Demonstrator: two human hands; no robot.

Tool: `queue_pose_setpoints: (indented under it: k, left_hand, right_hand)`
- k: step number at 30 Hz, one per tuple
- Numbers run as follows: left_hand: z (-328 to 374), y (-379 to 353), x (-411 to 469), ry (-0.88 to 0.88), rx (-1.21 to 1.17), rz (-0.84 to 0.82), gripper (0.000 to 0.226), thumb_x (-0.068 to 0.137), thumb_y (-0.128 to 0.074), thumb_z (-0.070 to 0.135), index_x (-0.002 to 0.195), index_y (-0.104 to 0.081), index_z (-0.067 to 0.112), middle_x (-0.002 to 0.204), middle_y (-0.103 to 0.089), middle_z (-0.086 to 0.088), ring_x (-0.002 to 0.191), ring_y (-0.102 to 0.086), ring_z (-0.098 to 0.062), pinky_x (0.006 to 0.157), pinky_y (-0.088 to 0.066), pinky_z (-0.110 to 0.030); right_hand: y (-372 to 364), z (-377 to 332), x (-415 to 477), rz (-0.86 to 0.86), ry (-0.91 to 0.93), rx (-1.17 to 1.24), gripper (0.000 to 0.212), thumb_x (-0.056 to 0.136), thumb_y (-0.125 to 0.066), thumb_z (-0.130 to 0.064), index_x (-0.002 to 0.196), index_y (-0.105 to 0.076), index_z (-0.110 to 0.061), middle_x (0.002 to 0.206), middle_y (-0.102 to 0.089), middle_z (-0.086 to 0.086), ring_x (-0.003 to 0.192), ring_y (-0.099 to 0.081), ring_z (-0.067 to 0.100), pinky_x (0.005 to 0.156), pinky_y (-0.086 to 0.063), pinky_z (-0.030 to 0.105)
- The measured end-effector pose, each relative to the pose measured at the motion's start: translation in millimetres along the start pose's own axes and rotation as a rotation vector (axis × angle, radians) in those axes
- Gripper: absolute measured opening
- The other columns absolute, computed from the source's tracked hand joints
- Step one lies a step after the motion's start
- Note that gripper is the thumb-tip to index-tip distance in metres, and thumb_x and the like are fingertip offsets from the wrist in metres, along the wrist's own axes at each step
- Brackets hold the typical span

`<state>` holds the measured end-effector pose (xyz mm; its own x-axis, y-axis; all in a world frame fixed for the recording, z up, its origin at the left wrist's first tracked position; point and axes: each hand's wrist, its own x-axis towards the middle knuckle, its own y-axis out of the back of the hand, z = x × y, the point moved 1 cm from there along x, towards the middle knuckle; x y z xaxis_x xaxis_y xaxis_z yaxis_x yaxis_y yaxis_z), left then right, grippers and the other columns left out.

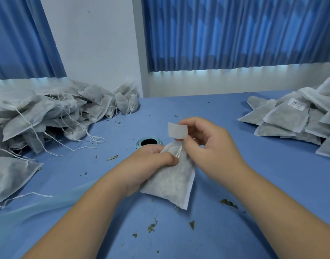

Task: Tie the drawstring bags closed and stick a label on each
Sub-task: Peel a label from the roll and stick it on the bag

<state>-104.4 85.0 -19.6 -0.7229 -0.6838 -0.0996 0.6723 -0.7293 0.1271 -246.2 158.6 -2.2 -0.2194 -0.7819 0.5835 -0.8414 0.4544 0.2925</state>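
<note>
Leaf crumbs (228,202) nearest, just in front of the drawstring bag (171,184). Bag at centre, lower corner at or on the table (254,230). Light, soft and loosely filled by the look, likely to slump: grip at the gathered neck, not the body. Left hand (151,159) fingers curled round that neck, drawstring (179,152) alongside. Right hand (207,144) just above the neck, fingers pinching a label (177,130) by one edge. Behind the bag, a roll (149,142). Farther left, untied bags (48,113); farther right, labelled bags (291,118).

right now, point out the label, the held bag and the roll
label (177,130) head view, middle of its blank face
held bag (171,184) head view, filled lower body
roll (138,144) head view, left rim
</note>
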Motion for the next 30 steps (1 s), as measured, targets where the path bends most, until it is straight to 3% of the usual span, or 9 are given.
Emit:
queue_pose_setpoints:
  k: [3,8,10,12,16,23,27,30]
  left_hand:
    - [0.2,1.9,-1.7,0.032,-0.036,-0.031,0.013,0.071,-0.066,0.023,0.078,-0.070,0.014,0.074,-0.070,-0.005,0.062,-0.066,-0.016,0.054,-0.050,-0.023]
    - [1.0,-0.2,-2.0,0.063,-0.098,-0.085,0.008,0.075,-0.066,0.021,0.076,-0.071,0.014,0.071,-0.070,-0.003,0.058,-0.066,-0.014,0.049,-0.049,-0.021]
    - [1.9,-1.4,-2.1,0.067,-0.112,-0.088,0.012,0.076,-0.066,0.020,0.084,-0.070,0.012,0.071,-0.070,-0.002,0.059,-0.067,-0.014,0.048,-0.049,-0.021]
    - [3.3,-2.4,-4.1,0.068,-0.119,-0.084,0.008,0.087,-0.064,0.014,0.092,-0.067,0.008,0.067,-0.068,-0.001,0.054,-0.065,-0.013,0.044,-0.047,-0.020]
    - [4.5,-3.7,-6.5,0.063,-0.129,-0.091,0.010,0.095,-0.055,0.011,0.089,-0.062,0.007,0.062,-0.065,-0.001,0.048,-0.062,-0.012,0.039,-0.044,-0.018]
    - [3.0,-1.4,-6.1,0.046,-0.150,-0.051,0.021,0.091,-0.057,0.009,0.072,-0.066,0.013,0.063,-0.066,-0.002,0.052,-0.063,-0.013,0.043,-0.045,-0.019]
    - [-0.1,-2.1,-2.7,0.052,-0.146,-0.017,0.006,0.072,-0.066,0.019,0.067,-0.067,0.017,0.067,-0.066,-0.002,0.057,-0.064,-0.014,0.049,-0.048,-0.021]
    - [-2.8,0.3,-1.1,0.046,-0.163,0.005,0.010,0.078,-0.067,0.016,0.068,-0.066,0.016,0.067,-0.065,-0.002,0.056,-0.063,-0.014,0.049,-0.048,-0.020]
  right_hand:
    - [10.2,5.3,-8.2,0.024,0.068,-0.099,0.033,0.086,-0.057,-0.003,0.095,-0.065,-0.033,0.089,-0.070,-0.014,0.085,-0.066,0.006,0.074,-0.050,0.015]
    - [14.9,7.1,-10.7,0.052,0.275,-0.385,0.025,0.081,-0.055,-0.001,0.098,-0.070,-0.013,0.086,-0.063,-0.014,0.080,-0.057,0.001,0.074,-0.042,0.005]
    - [14.2,7.3,-10.7,0.034,0.339,-0.461,0.023,0.080,-0.056,-0.001,0.095,-0.071,-0.010,0.085,-0.063,-0.006,0.076,-0.055,0.006,0.071,-0.044,0.010]
    - [13.8,7.7,-11.9,0.009,0.379,-0.503,0.022,0.079,-0.056,-0.001,0.092,-0.071,-0.010,0.084,-0.063,-0.003,0.071,-0.055,0.009,0.068,-0.049,0.024]
    - [13.4,7.9,-13.7,-0.056,0.415,-0.549,0.021,0.080,-0.057,-0.001,0.091,-0.072,-0.010,0.086,-0.064,0.000,0.071,-0.060,0.019,0.061,-0.053,0.040]
    - [13.2,3.5,-15.3,-0.154,0.400,-0.636,0.025,0.080,-0.055,-0.003,0.092,-0.075,-0.013,0.088,-0.066,-0.001,0.075,-0.064,0.023,0.059,-0.053,0.040]
    - [13.5,3.4,-15.1,-0.193,0.382,-0.663,0.024,0.081,-0.057,-0.003,0.094,-0.075,-0.014,0.090,-0.067,-0.002,0.077,-0.064,0.023,0.059,-0.053,0.039]
    - [13.6,2.5,-15.1,-0.215,0.384,-0.709,0.025,0.083,-0.060,-0.002,0.098,-0.074,-0.015,0.093,-0.067,-0.003,0.079,-0.064,0.023,0.057,-0.053,0.039]
